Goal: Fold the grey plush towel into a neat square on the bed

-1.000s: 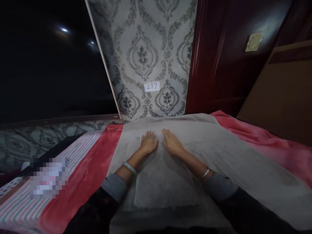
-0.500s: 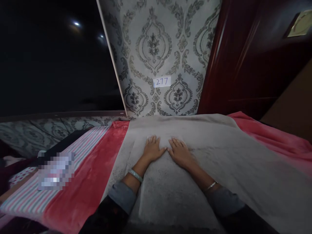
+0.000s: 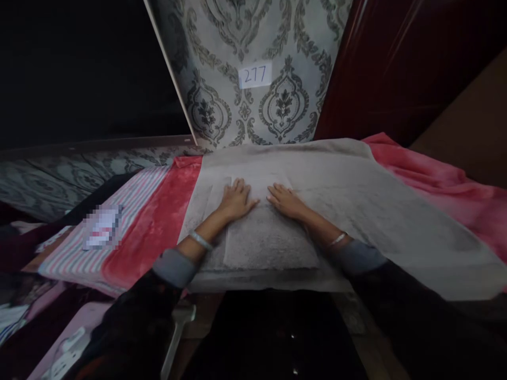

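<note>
A folded grey towel lies on a larger grey cloth spread over a red blanket. My left hand rests flat on the towel's far end, fingers stretched out. My right hand lies flat just beside it, fingers also stretched out, palm down on the towel. Both wrists wear bracelets and both sleeves are dark with grey cuffs. Neither hand holds anything.
A patterned wall with a paper label reading 277 stands behind the bed. A dark red wooden door is at the right. A striped sheet with a small blurred item lies at the left. The bed's near edge is below the towel.
The view has tilted down and pulled back, showing the bed's near edge. Both hands stay flat side by side on the towel, now slightly further apart.
</note>
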Demonstrator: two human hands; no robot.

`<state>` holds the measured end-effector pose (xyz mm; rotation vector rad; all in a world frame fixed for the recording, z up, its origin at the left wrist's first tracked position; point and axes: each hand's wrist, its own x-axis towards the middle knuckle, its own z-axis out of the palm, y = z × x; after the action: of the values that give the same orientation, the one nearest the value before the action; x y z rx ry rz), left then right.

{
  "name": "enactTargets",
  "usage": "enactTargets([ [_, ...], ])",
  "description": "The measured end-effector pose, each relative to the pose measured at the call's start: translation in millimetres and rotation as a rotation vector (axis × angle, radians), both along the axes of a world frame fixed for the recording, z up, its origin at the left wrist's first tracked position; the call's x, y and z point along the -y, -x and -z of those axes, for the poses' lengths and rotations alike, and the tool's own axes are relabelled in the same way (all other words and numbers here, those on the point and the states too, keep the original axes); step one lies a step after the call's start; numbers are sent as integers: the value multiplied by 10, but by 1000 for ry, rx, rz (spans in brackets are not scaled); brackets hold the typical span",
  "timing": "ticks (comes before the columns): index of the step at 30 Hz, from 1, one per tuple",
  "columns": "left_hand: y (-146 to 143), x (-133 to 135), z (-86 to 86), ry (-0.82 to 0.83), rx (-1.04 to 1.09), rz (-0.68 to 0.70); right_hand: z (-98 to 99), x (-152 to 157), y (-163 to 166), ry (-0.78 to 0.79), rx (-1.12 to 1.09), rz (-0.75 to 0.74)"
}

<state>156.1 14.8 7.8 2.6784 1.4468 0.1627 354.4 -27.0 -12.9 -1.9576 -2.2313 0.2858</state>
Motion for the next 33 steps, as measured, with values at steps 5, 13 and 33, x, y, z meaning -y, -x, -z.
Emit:
enactTargets([
  [5,249,679,183,2,28,306,225,675,57,-152,27,-143],
  [13,317,697,244,40,15,293,277,760,23,-154,17,-156],
  [33,727,1082,61,-11,48,231,316,1210,-326,-221,-156,-170],
])
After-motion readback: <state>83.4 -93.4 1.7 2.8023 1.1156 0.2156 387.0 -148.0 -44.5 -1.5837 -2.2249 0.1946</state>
